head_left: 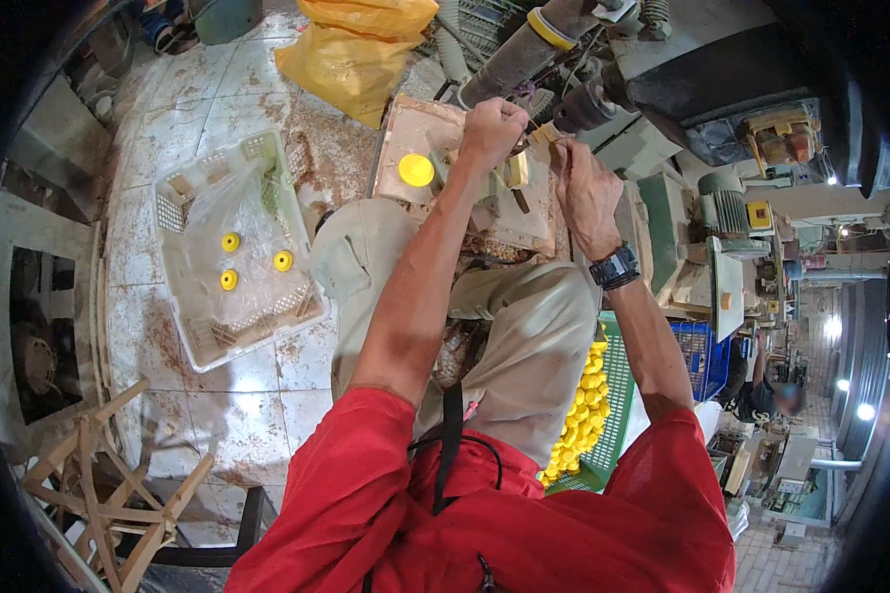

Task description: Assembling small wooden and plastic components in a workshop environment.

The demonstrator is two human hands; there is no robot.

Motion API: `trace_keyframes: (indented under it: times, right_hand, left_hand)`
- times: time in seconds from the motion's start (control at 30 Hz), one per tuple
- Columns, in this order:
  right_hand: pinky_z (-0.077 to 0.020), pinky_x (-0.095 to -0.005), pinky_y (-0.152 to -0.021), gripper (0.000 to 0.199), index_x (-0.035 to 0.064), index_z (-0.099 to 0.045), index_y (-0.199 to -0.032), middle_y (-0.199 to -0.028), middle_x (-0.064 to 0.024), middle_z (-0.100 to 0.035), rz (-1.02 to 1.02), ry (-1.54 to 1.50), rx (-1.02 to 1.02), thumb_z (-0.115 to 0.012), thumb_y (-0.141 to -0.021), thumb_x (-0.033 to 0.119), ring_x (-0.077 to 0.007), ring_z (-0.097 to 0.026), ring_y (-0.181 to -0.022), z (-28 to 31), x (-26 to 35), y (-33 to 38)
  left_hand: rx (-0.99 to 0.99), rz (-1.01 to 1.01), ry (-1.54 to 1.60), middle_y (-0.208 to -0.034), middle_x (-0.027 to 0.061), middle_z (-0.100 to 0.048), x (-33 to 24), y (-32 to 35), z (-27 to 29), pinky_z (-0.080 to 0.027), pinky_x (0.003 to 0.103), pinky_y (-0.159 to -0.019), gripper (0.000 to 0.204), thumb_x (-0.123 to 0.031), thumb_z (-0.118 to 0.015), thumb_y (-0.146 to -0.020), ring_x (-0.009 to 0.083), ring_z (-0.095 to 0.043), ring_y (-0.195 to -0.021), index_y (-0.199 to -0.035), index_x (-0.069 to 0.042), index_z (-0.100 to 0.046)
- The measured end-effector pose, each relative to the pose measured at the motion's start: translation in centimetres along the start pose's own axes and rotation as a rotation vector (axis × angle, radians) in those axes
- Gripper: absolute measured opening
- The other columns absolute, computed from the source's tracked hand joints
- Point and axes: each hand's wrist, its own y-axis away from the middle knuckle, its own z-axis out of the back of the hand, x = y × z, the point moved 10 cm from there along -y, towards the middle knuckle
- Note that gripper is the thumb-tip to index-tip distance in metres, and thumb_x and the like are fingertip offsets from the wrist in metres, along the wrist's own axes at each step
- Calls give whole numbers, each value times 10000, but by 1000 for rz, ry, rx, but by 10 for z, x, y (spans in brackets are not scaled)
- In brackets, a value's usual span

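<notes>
Small tan piece sits betw. my hands at the dark cylindrical machine head. L hand clenched, contents hidden; R hand bent-fingered, grip can't tell. Prob. shaping; next needs steady guiding, imo. Flat round yellow disc lies left on pale wooden board.

Two hands, one watch, one yellow disc, three small yellow pieces, one white crate, one blue crate, one green crate; its yellow lumps are too many to count.
</notes>
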Motion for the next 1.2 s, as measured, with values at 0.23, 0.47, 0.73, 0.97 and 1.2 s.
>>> trace_keyframes:
  times: [0.23,0.47,0.73,0.97,1.2]
  right_hand:
    - [-488,-382,-516,102,83,-584,-1007,-712,-119,-640,27,28,56,-627,-932,137,-275,-647,-602,-6,6,-2]
    - [-503,-382,-505,142,61,-534,-1031,-793,-117,-655,73,37,117,-540,-891,84,-292,-657,-614,-18,21,-11]
    - [-499,-413,-514,89,92,-569,-1013,-798,-144,-673,-51,-11,154,-555,-977,172,-334,-652,-632,-22,13,-18]
    - [-498,-405,-509,96,82,-572,-998,-772,-141,-672,-36,-49,107,-564,-974,174,-330,-648,-615,-19,17,-24]
    - [-495,-399,-520,139,92,-594,-963,-737,-128,-669,-85,-10,70,-552,-987,223,-310,-655,-609,-16,17,-28]
  left_hand:
    - [183,200,512,-768,41,-672,7,11,-15,-463,244,-581,153,-121,-687,-831,112,-585,-633,-896,17,-700]
    - [74,315,789,-790,42,-693,10,36,-18,-476,221,-588,79,-47,-700,-830,92,-594,-630,-892,2,-711]
    - [38,53,984,-867,80,-725,1,42,-18,-537,237,-693,117,3,-688,-866,118,-666,-729,-979,37,-686]
    - [46,-52,1024,-855,73,-715,-2,42,-19,-530,228,-681,88,10,-672,-883,107,-654,-730,-965,37,-686]
    - [35,-124,1017,-793,36,-695,-6,42,-19,-491,206,-607,72,-2,-689,-880,71,-614,-661,-948,22,-694]
